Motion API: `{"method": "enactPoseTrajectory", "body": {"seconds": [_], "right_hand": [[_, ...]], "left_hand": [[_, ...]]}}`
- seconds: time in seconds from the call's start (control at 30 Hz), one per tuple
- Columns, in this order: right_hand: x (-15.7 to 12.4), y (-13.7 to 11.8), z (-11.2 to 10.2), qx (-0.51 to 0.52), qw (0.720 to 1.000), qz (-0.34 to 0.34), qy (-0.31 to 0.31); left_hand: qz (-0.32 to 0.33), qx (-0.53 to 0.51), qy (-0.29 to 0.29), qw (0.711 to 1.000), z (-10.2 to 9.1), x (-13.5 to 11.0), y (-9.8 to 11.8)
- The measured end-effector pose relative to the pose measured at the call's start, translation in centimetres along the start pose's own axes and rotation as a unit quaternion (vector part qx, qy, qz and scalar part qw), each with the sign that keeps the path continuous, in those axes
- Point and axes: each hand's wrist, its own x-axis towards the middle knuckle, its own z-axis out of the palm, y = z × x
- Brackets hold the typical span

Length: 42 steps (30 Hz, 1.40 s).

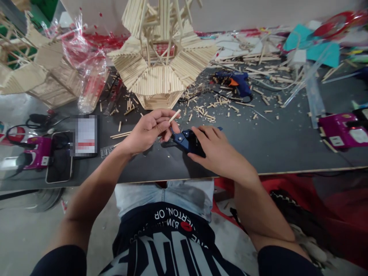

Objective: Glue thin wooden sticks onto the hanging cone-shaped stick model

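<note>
My left hand [148, 130] pinches a short, pale wooden stick [175, 115] between thumb and fingers, its end pointing up and to the right. To the right, my right hand [218, 149] is wrapped over the handles of a dark blue hand cutter [182, 140]. The cutter's head points left toward my left fingertips; its blades are partly hidden by them, and much of the handles lies under my palm. Just beyond both hands stands a tiered model built of wooden sticks [159, 82]. A few longer sticks [120, 135] lie beside my left wrist.
A blue glue gun [244, 83] lies among cut stick pieces behind my right hand. Two phones [59, 165] and a purple power adapter [37, 153] are at left. Another purple adapter [339, 130] sits at right. A second stick model [48, 73] stands back left.
</note>
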Motion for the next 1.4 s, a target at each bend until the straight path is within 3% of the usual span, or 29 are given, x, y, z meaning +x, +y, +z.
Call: {"method": "enactPoseTrajectory", "body": {"seconds": [0.17, 0.37, 0.53, 0.73, 0.93, 1.1, 1.4], "right_hand": [[-0.8, 0.0, -0.5, 0.013, 0.999, 0.035, 0.02], [-2.1, 0.1, -2.3, 0.117, 0.987, 0.104, 0.03], [-1.9, -1.5, -3.6, 0.274, 0.953, 0.129, 0.014], [-1.4, -4.0, -2.6, 0.415, 0.898, 0.134, 0.065], [-1.4, -5.7, -2.2, 0.432, 0.889, 0.131, 0.077], [-1.7, -6.0, -1.7, 0.423, 0.89, 0.134, 0.102], [-2.0, -5.9, -1.8, 0.418, 0.897, 0.117, 0.09]], "left_hand": [[0.012, 0.025, 0.043, 0.999, 0.0, 0.3, 0.1], [0.045, 0.115, 0.122, 0.985, 0.5, 0.2, -0.5], [0.108, 0.287, 0.151, 0.94, 0.6, -0.2, -1.2], [0.157, 0.442, 0.137, 0.872, 0.1, -0.4, -1.3], [0.211, 0.51, 0.116, 0.826, 0.0, -0.7, -1.2], [0.222, 0.523, 0.096, 0.818, 0.3, -0.8, -0.8], [0.215, 0.534, 0.095, 0.812, 0.6, -1.1, -0.6]]}}
